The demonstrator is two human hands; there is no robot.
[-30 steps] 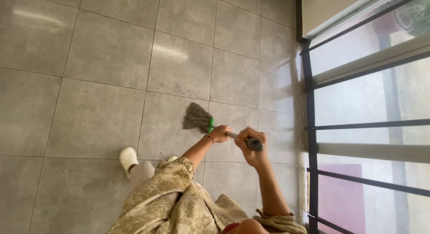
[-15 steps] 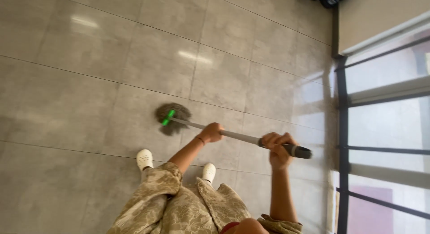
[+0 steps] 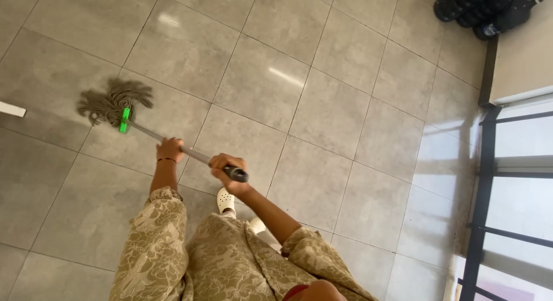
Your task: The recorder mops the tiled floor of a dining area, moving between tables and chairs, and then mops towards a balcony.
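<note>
Both your hands gripped the mop handle point(image 3: 190, 154): left hand point(image 3: 170, 148) closed nearer the mop head point(image 3: 114, 102), right hand point(image 3: 226, 167) wrapped near its black end.

dark bottles point(image 3: 489, 10): cut by top edge | white object point(image 3: 11, 109): cut by left edge

Only 1 view: head-worn, looking steeply down from standing height onto grey tiled floor point(image 3: 322, 105), tilted.
</note>
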